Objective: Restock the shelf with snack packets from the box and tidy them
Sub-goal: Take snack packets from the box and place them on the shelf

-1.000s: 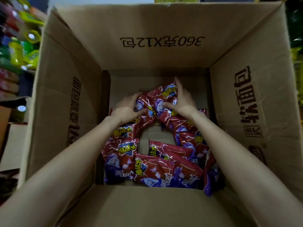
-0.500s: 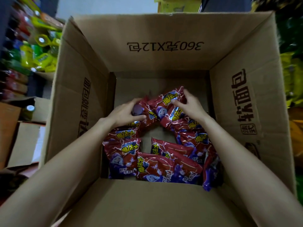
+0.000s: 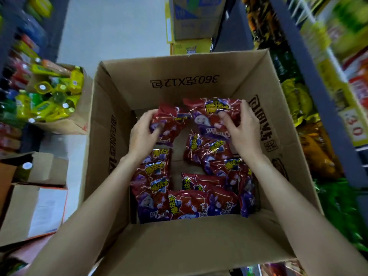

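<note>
A large open cardboard box (image 3: pixel 199 242) holds several red and purple snack packets (image 3: pixel 191 204) on its bottom. Both my arms reach into it. My left hand (image 3: pixel 142 134) grips a red packet (image 3: pixel 169 124) at the box's far left. My right hand (image 3: pixel 242 128) grips another red and purple packet (image 3: pixel 209 116) at the far right, thumb on its face and fingers round its edge. Both held packets are lifted above the ones lying below.
A shelf (image 3: pixel 310 100) with yellow, green and orange packets runs along the right. On the left stand a carton of yellow-green bottles (image 3: pixel 51 100) and other cardboard boxes (image 3: pixel 33 208). A yellow carton (image 3: pixel 191 22) sits beyond the box on the pale floor.
Both hands have lifted their packets up from the pile and drawn them slightly apart. The camera has pulled back and tilted up, showing more of the aisle and shelf.
</note>
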The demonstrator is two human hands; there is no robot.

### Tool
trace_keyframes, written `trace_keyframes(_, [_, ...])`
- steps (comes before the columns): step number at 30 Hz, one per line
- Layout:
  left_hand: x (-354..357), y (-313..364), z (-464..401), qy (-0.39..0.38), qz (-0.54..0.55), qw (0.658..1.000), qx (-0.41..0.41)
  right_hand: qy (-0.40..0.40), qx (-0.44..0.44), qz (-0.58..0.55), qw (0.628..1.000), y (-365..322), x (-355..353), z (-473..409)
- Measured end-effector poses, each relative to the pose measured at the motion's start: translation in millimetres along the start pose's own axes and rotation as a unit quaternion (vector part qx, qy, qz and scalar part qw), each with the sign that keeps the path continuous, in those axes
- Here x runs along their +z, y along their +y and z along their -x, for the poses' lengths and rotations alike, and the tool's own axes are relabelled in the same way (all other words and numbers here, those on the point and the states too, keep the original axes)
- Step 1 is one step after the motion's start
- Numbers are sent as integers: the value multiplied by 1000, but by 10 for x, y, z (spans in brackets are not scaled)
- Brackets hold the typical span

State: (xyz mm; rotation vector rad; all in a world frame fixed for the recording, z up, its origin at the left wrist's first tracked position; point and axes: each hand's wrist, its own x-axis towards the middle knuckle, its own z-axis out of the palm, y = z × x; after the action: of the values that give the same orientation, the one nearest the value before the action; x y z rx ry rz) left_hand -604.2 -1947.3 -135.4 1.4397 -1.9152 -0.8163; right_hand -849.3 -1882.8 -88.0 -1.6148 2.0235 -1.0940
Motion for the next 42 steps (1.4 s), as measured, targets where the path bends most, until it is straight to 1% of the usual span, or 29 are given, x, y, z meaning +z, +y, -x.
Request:
trace_keyframes(2, [-117, 204, 52, 9, 35, 999, 2, -4, 35, -3, 999, -90, -145, 202])
trace_keyframes(4, [-242, 388, 149, -5, 76, 997, 21, -2, 85, -13, 996, -181, -278, 435])
trace_keyframes(7, [-456, 609, 332, -35, 137, 988, 54, 36, 142, -67, 987, -358, -471, 821])
trace_keyframes(11, [-677, 796, 572, -78, 225, 969, 71, 169, 186, -142, 957, -585, -679, 1369])
trace_keyframes(13, [-735, 866, 709, -103, 266, 956, 61, 237, 199, -142, 940, -695, -728, 1681])
trace_keyframes(16, [-798, 1007, 955, -149, 315, 936, 44, 308, 204, -150, 917, -821, -776, 2169])
trace_keyframes(19, [-797, 1207, 1204, -183, 321, 927, 61, 350, 204, -160, 900, -944, -858, 2657])
trace_keyframes(23, [-658, 1477, 1589, -233, 304, 920, 86, 390, 212, -125, 887, -1013, -1012, 3322])
trace_keyframes(25, [-531, 1594, 1829, -272, 295, 911, 97, 396, 229, -100, 884, -1042, -1093, 3655])
trace_keyframes(30, [-139, 1948, 2541, -364, 306, 875, 88, 408, 269, -105, 866, -1048, -1381, 4628])
trace_keyframes(32, [20, 2139, 2856, -389, 306, 865, 89, 396, 284, -117, 865, -1055, -1525, 5060])
trace_keyframes(35, [258, 2437, 3417, -404, 294, 858, 115, 396, 288, -94, 867, -1125, -1768, 5719])
trace_keyframes(37, [378, 2622, 3814, -443, 290, 839, 129, 413, 291, -75, 860, -1159, -1930, 6164])
trace_keyframes(40, [538, 2839, 4412, -511, 281, 795, 164, 457, 295, -56, 837, -1171, -2176, 6846])
trace_keyframes(42, [639, 2967, 4805, -524, 273, 787, 178, 481, 291, -52, 825, -1196, -2355, 7277])
